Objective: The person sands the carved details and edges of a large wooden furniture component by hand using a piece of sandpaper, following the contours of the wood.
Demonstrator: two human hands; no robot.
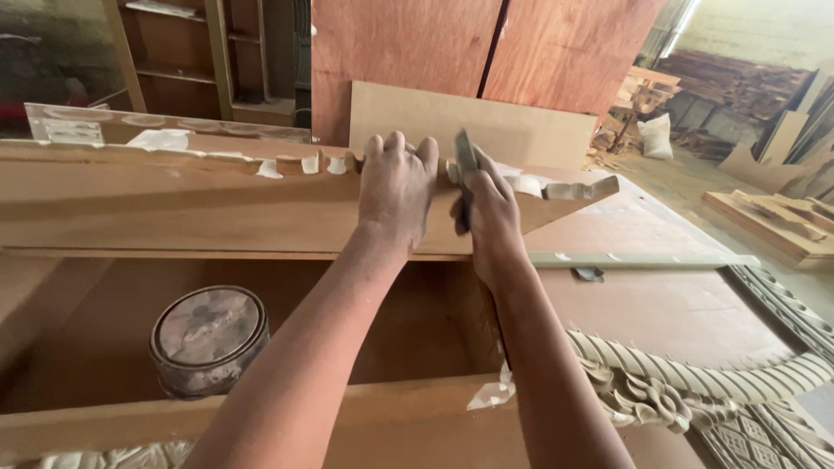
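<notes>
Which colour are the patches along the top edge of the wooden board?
White to off-white patches against the brown wooden board; the head view shows them.

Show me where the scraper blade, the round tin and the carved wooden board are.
scraper blade (466, 156), head view, upper flat part.
round tin (208, 326), head view, lid centre.
carved wooden board (174, 208), head view, plain front face.

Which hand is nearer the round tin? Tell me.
Left. The left hand rests on the wooden panel above the round tin; the right hand, holding a scraper, is farther right.
</notes>
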